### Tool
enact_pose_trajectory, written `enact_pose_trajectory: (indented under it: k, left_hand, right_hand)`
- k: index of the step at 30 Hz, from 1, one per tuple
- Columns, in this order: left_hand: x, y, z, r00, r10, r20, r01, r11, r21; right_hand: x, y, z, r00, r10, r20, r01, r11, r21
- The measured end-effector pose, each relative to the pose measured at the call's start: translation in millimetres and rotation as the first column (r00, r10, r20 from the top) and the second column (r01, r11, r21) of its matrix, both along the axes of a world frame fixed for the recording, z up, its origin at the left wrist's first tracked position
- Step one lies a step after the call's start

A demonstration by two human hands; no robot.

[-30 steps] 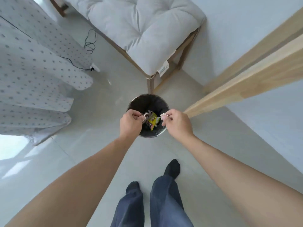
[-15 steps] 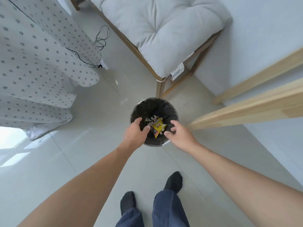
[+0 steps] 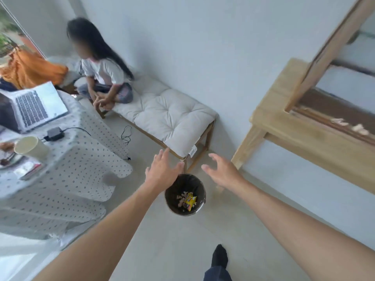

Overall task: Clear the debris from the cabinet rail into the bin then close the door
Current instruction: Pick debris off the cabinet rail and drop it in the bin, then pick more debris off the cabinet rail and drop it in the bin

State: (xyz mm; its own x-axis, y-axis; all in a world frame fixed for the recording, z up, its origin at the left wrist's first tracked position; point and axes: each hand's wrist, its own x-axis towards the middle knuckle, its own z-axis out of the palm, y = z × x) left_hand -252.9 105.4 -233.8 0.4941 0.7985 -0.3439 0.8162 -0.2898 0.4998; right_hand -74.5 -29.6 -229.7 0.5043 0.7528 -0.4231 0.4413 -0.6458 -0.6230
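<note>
walls: pale white | floor [image 3: 166, 240]: light grey | cushioned bench [image 3: 170, 116] | patterned-cloth table [image 3: 67, 175]

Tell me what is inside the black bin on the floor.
Inside the bin lie a yellow wrapper and pale scraps of debris on a dark liner. The left hand overlaps the bin's far rim; whatever lies beneath the litter is covered.

views: one only, head-worn wide-angle, nothing shared
position: above standing person, over both forearms
facing: forward and steeply down at floor
near: bin [image 3: 185, 194] just below centre, left hand [image 3: 161, 172] and right hand [image 3: 222, 172] above it
far left: table [image 3: 67, 179]
far centre: bench [image 3: 168, 114]
right: cabinet [image 3: 304, 126]
edges: curved, blurred
</note>
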Motion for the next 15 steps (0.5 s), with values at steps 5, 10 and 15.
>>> enact_pose_trajectory:
  k: [5,10,15]
  left_hand:
    - [11,-17,100,0.990,-0.132,0.038,0.127,0.985,0.117]
    - [41,-49,161,0.953,-0.299,0.057,0.283,0.940,0.189]
    - [98,-84,196,0.887,-0.450,0.104,0.424,0.882,0.204]
  right_hand:
    - [-2,-33,104,0.993,-0.111,0.045,0.102,0.980,0.168]
    - [15,-89,166,0.958,-0.269,0.097,0.240,0.940,0.243]
    - [55,-153,190,0.884,-0.448,0.133,0.408,0.879,0.248]
